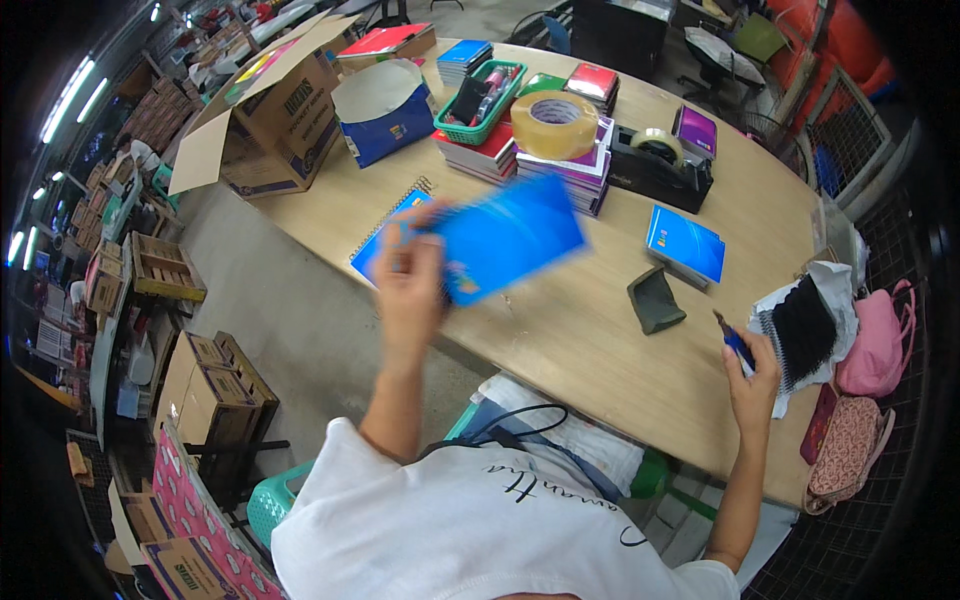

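My left hand [410,270] is closed on one end of a blue notebook [515,238], raised over the table's near edge and smeared by motion. Under it, another blue spiral notebook [405,205] lies on the table, its coil showing at the top. My right hand [752,378] grips a small blue-handled tool with a narrow dark metal tip [738,345], above the table's right side. Between the hands lies a folded dark grey piece [656,302]. Beyond that is a short stack of blue notebooks [686,245].
Farther back stand notebook stacks [563,185], a tape roll [554,125], a black tape dispenser [660,172], a green basket [480,100] and an open carton [285,120]. Right of my right hand, black wire coils [800,330] lie on white wrapping beside a pink bag [878,345] and a patterned pouch [845,450].
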